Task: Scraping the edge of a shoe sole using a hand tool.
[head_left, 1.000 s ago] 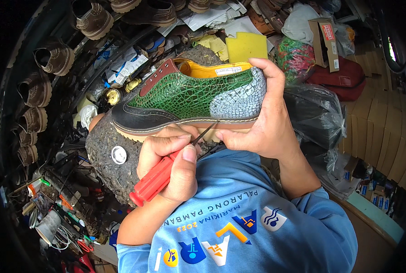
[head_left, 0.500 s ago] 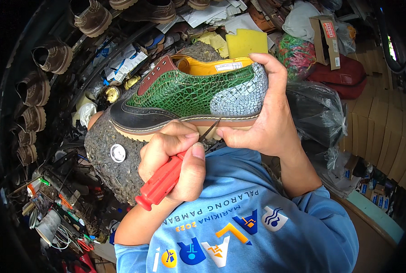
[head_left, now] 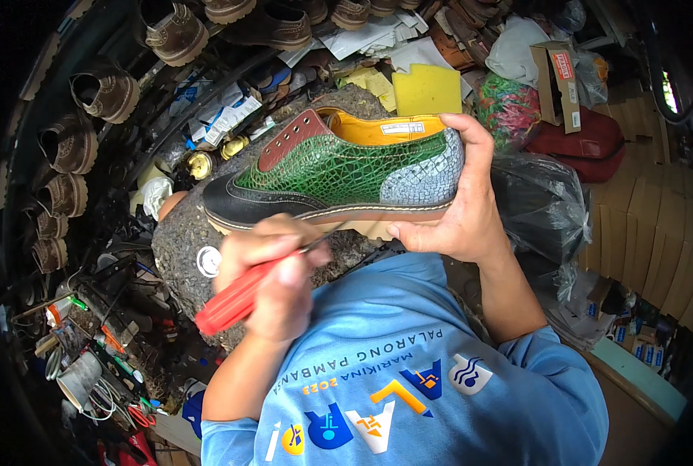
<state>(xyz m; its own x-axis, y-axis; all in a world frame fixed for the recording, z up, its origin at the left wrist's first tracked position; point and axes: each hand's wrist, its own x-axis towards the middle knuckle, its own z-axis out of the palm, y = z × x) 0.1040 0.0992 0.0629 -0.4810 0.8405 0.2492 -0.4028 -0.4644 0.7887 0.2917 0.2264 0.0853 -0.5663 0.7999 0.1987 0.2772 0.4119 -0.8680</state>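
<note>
A leather shoe (head_left: 323,172) lies on its side profile before me, toe to the left. It has a green scale-textured side, black toe, light blue heel, maroon eyelet flap and yellow lining. My right hand (head_left: 471,206) grips it at the heel, fingertips on the top rim and thumb by the sole. My left hand (head_left: 273,268), blurred by motion, is closed round the red handle of an awl (head_left: 236,301). The awl's thin metal shank slants up toward the sole's edge; its tip is too blurred to place exactly.
A dark, rough rounded block (head_left: 179,245) with a white disc sits beneath the shoe. Brown shoes (head_left: 106,95) line a rack at left and top. Tools and cables (head_left: 102,380) crowd the lower left. A yellow sheet (head_left: 426,93), red bag (head_left: 583,146) and black plastic bag (head_left: 541,202) lie beyond.
My left hand has drawn the awl down and left, away from the sole's stitched edge. The shoe has shifted slightly right and down in view, still in my right hand.
</note>
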